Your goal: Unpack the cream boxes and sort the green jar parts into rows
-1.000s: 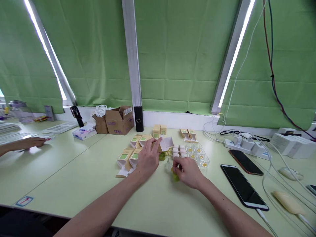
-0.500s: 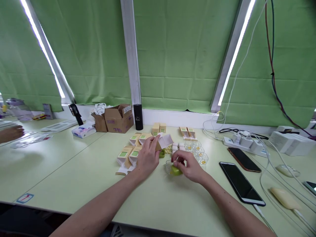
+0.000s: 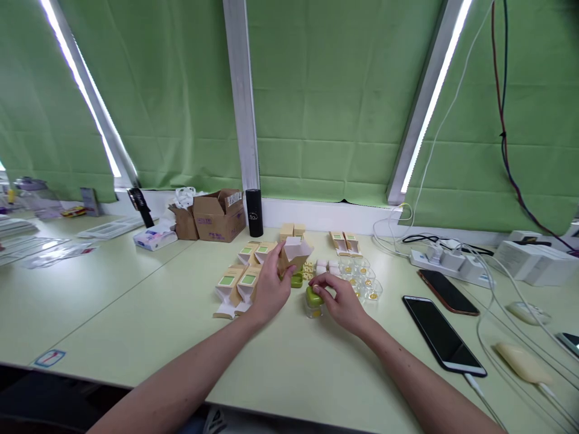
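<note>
My left hand is closed around a small tan cardboard box, tilted, its white-lined flaps open. To the right, the fingers of my right hand pinch the top of a small clear jar with a green lid, which is upright at the table surface. Left of my left hand lie several tan boxes with green labels, their flaps open toward me. Between my hands and beyond are a green lid, several small yellowish pieces, white pieces and several clear jars.
Two opened boxes lie farther back. A black tumbler and a cardboard carton stand by the wall. On the right are phones, a power strip and loose cables. A tissue pack lies left.
The green-lidded jar has gone from tipped over to upright under my right hand. My left hand has turned the box. The other person's hand at the left edge has left view.
</note>
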`<state>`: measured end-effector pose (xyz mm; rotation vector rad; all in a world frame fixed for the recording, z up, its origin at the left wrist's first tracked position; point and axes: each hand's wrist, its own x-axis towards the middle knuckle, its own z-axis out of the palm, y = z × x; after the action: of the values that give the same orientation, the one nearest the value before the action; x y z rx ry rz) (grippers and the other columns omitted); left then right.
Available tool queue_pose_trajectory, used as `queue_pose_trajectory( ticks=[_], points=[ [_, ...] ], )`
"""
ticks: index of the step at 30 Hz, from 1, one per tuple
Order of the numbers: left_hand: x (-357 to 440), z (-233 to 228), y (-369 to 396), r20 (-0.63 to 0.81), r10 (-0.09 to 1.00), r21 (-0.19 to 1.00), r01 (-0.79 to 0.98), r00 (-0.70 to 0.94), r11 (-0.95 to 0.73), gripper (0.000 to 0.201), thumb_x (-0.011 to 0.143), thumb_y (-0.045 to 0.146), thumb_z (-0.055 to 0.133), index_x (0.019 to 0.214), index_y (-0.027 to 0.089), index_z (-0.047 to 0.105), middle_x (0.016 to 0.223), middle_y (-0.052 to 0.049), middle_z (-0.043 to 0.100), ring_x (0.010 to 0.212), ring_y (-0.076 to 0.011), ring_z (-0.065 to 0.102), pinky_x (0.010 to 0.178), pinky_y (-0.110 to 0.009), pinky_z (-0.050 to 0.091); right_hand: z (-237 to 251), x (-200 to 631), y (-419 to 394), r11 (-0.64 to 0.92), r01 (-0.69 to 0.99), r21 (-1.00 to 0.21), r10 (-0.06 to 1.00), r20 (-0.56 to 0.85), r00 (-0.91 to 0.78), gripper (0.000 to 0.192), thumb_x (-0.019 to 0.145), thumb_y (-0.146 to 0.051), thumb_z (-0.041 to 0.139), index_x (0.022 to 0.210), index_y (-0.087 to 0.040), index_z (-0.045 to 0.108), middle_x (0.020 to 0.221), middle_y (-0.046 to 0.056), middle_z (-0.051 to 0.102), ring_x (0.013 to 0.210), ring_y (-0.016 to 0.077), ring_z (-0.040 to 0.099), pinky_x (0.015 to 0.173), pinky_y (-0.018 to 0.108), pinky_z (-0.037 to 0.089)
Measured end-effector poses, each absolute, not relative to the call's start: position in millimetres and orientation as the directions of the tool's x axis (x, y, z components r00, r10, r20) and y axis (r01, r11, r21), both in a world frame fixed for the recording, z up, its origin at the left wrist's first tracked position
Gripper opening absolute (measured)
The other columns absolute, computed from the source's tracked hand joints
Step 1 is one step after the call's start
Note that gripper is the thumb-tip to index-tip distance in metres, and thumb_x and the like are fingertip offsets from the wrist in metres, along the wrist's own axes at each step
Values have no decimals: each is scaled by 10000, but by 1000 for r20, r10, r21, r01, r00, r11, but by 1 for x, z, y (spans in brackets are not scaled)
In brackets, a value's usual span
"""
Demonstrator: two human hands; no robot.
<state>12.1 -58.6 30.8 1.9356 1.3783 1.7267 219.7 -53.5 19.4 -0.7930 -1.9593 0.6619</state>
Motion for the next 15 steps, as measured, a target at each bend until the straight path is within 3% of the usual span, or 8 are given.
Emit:
queue_pose_trajectory(
  ticks=[7, 11, 15],
  points=[
    [17, 29, -53, 517, 845, 855, 41, -138, -517, 566, 951, 425, 661, 1434, 244, 428, 1423, -148, 588, 1340, -279, 562, 996, -403, 553, 18, 220, -54, 627, 308, -715, 765, 490, -419, 125, 934, -229, 572, 964, -243, 693, 965, 38, 765, 909, 216, 705, 831, 356, 538],
    [18, 29, -53, 353, 932, 911, -195, -87, -364, 642, 858, 513, 766, 1334, 218, 452, 1247, -131, 708, 1183, -283, 675, 1002, -439, 549, 16, 221, -52, 627, 299, -719, 772, 523, -360, 139, 930, -257, 584, 1010, -242, 697, 989, 45, 763, 916, 221, 699, 856, 371, 544],
    [20, 33, -58, 240, 970, 896, -379, -21, -230, 625, 834, 478, 804, 1304, 207, 493, 1242, -124, 721, 1134, -285, 703, 920, -427, 600, 15, 220, -51, 617, 287, -733, 786, 556, -269, 152, 956, -332, 581, 992, -239, 695, 1000, 55, 752, 899, 225, 688, 857, 388, 543]
  ],
)
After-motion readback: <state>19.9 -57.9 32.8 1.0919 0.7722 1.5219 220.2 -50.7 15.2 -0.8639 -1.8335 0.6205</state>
